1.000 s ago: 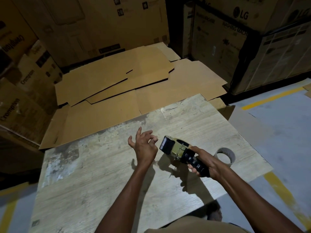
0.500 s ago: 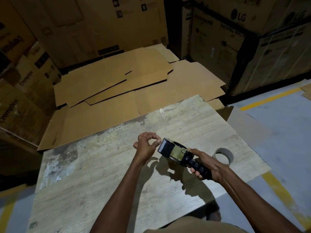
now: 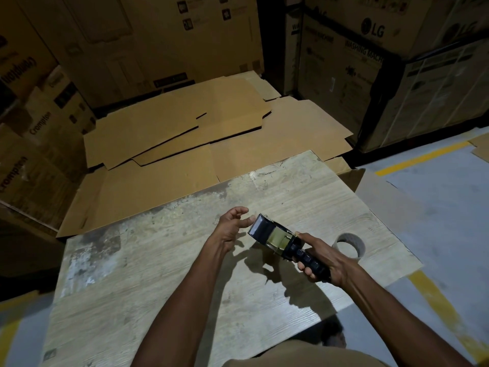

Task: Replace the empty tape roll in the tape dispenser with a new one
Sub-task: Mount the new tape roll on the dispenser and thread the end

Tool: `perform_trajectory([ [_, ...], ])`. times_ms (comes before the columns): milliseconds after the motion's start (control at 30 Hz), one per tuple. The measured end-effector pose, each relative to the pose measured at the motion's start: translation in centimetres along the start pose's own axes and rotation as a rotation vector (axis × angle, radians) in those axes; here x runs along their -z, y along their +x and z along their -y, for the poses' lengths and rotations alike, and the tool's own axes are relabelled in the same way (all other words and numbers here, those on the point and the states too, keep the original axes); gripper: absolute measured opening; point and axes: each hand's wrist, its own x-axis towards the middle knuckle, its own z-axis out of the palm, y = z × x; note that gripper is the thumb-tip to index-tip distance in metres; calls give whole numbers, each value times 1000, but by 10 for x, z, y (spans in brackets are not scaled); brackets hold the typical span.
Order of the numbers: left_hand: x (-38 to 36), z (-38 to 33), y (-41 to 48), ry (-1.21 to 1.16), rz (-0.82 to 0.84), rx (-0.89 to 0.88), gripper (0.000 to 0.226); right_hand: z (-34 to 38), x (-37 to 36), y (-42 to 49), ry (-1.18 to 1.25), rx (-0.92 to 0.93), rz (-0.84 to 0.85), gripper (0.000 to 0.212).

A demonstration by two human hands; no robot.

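My right hand (image 3: 321,256) grips the dark handle of a tape dispenser (image 3: 275,235) held just above the pale wooden table (image 3: 148,282). The dispenser's black front end points up and left, and its metal body shows yellowish. My left hand (image 3: 232,226) hovers at that front end, fingers curled and slightly apart, fingertips close to or touching the black end; it holds nothing I can see. A tape roll (image 3: 349,245) lies flat on the table just right of my right hand, partly hidden by it.
Flattened cardboard sheets (image 3: 185,133) lie beyond the table's far edge. Stacked cartons (image 3: 370,62) stand at the back and on both sides. A grey floor with yellow lines (image 3: 434,186) runs along the right.
My left hand went from spread open to pinched at the dispenser's front end, and now its fingers have loosened there. The dispenser has tilted slightly in my right hand.
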Motion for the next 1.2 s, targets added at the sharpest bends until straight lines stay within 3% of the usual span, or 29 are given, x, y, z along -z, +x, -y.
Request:
perform_trajectory([
  [167, -7, 6, 7, -24, 64, 8, 28, 1, -4, 4, 27, -4, -15, 59],
  [400, -6, 11, 16, -56, 68, -59, 47, 0, -4, 6, 23, 22, -28, 59],
  [567, -8, 15, 22, 182, -6, -154, 39, 0, -5, 4, -5, 51, -43, 60],
  [667, -7, 21, 29, 249, -159, -223, 27, 2, -8, 3, -24, 74, -64, 59],
  [800, 2, 21, 26, 528, -344, -315, 17, 1, -10, 9, -18, 82, -96, 62],
  [967, 10, 21, 5, 769, -356, -668, 9, -5, -14, 17, -41, 126, -142, 68],
  [1067, 8, 38, -8, 894, -301, -787, 29, -7, -18, 23, -61, 162, -203, 71],
  [1200, -2, 52, -24, 997, -283, -811, 67, -8, -26, 28, -97, 184, -290, 74],
])
